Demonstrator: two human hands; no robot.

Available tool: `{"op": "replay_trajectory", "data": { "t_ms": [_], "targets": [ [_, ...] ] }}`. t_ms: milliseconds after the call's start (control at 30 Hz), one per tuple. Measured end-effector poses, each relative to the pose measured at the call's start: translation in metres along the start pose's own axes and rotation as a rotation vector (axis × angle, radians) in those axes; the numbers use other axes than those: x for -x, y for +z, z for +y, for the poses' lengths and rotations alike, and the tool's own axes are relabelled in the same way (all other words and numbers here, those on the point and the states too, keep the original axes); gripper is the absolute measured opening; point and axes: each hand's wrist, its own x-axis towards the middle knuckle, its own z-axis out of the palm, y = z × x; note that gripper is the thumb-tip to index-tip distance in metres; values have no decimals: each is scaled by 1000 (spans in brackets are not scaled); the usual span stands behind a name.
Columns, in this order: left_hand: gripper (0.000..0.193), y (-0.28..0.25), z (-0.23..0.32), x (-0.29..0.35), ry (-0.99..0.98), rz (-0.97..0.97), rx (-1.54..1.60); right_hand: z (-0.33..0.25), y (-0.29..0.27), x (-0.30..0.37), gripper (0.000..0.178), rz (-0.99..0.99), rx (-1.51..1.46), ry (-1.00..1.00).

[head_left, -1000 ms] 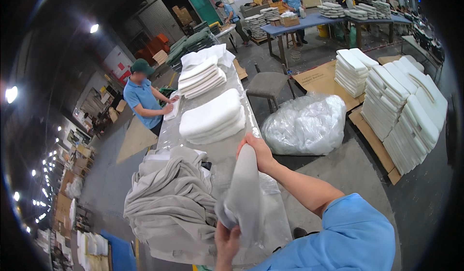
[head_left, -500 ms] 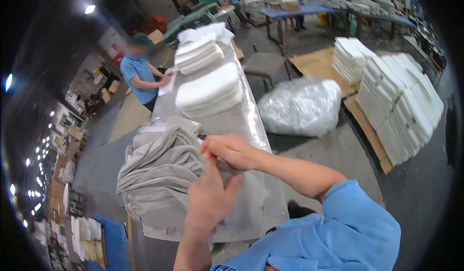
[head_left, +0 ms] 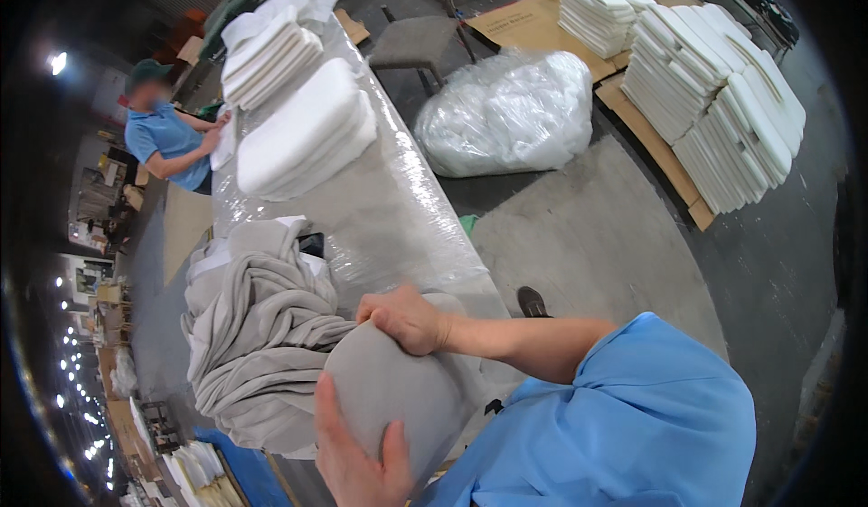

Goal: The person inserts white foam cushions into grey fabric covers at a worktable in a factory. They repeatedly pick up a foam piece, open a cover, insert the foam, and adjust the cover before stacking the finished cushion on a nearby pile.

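A grey fabric-covered cushion with a rounded end tilts in front of me at the near end of the table. My right hand is closed on its far edge, fingers curled over the rim. Against its left side rests my left hand, fingers stretched out and thumb apart on the grey surface. Just left of the cushion lies a heap of crumpled grey fabric, touching it. A small dark object sits at the heap's far edge.
Stacked white pads lie farther up the plastic-covered table, where a co-worker stands at the left side. On the right are a clear plastic bag, a chair and tall stacks of white pads on cardboard.
My view has shifted down and to the right. The hands were close together over the table; now they are apart, the right gripping the grey cushion and the left laid against it.
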Motion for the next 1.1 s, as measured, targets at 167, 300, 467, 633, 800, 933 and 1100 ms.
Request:
{"op": "replay_trajectory", "data": {
  "t_ms": [167, 300, 467, 633, 800, 933, 1100],
  "targets": [
    [93, -2, -6, 19, -203, 42, 80, 20, 2, 24, 35, 10, 106, 70],
    [101, 2, -27, 53, -324, 9, 257, 40, -7, 56, 32, 23, 194, 158],
    [113, 33, -58, 111, -250, 114, 414, 59, -27, 86, 33, 60, 282, 241],
    [113, 53, -52, 140, -230, 239, 530, 63, -25, 100, 36, 110, 246, 332],
    [106, 61, -66, 173, -106, 159, 325, 78, -32, 122, 43, 233, 216, 421],
    [90, 69, -74, 180, 247, 367, 283, 83, -22, 124, 49, 329, 102, 513],
    [78, 89, -87, 207, 122, 492, 249, 96, -8, 124, 57, 410, 40, 626]
  ]
}}
